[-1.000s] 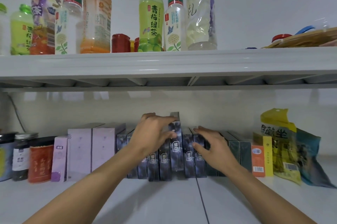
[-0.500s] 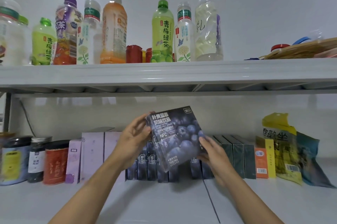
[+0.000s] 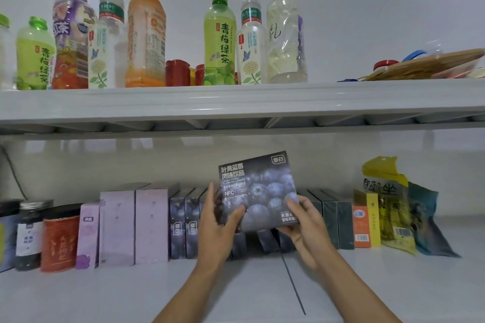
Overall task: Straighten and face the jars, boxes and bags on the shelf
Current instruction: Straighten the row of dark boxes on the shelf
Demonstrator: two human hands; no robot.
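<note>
Here the blueberry box (image 3: pixel 259 188) sits pinched between left hand (image 3: pixel 217 225) and right hand (image 3: pixel 305 225).

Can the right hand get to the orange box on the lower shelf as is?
Probably not yet: the right hand and left hand both grip the blueberry box. The path looks free otherwise; the orange box stands exposed just right of the dark green boxes.

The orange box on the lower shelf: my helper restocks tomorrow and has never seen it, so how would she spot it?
On the lower shelf, look right, just before the yellow bag. The orange box stands between dark green boxes and a taller yellow box, the only orange one there.
</note>
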